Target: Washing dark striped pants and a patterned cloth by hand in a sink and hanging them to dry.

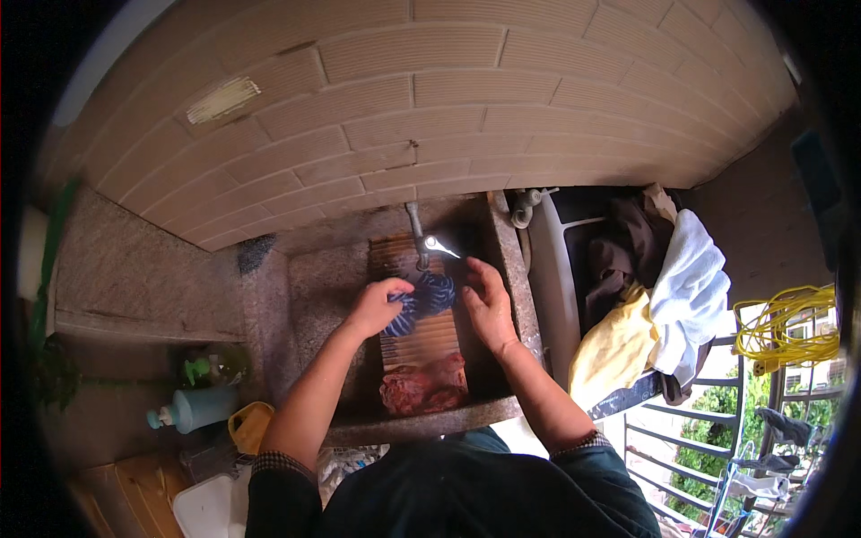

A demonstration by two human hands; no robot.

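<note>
A dark blue cloth with a pale pattern (434,296) lies bunched under the tap, on a ribbed wooden washboard (417,341). My left hand (378,308) grips the cloth's left side between thumb and fingers. To the right of it, my right hand (488,302) is raised with its fingers apart, holding nothing. Its fingertips are close to the shiny lever of the metal tap (422,252); whether they touch it I cannot tell. At the washboard's near end sits a crumpled wet red cloth (424,385). The stone sink (323,296) surrounds all of this.
Right of the sink wall, a yellow cloth (615,343), a light blue towel (689,289) and dark garments (609,269) hang over a washing machine. A second tap (526,207) stands behind. At left are a blue bottle (202,409) and a yellow container (249,427).
</note>
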